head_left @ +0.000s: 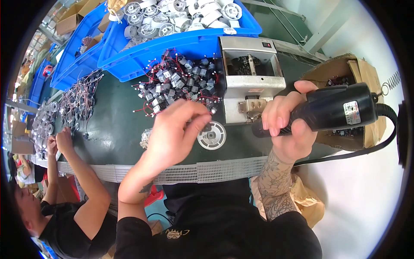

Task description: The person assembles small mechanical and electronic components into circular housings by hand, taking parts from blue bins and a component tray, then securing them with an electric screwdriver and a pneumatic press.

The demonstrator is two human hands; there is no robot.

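Black plastic covered the power screwdriver (340,108) which the right hand (293,129) held firmly, with its fingers wrapped around the body; the tool's nose pointed to the left, and its cord curved down from the other end. The left hand (170,134) was bent over a pale grey wheel (211,136), which lay flat on the green tabletop (114,108). Its thumb and first finger were brought nearly together at the wheel's upper edge, but I could not tell whether they had hold of some small part. Just behind were heaped small motors (179,82) with red wires, and beside them stood a metal machine (254,84). Farther back, a blue bin (172,52) contained many white wheels (181,17). At left, another person's hands (60,142) were near bundles of wires (79,99).
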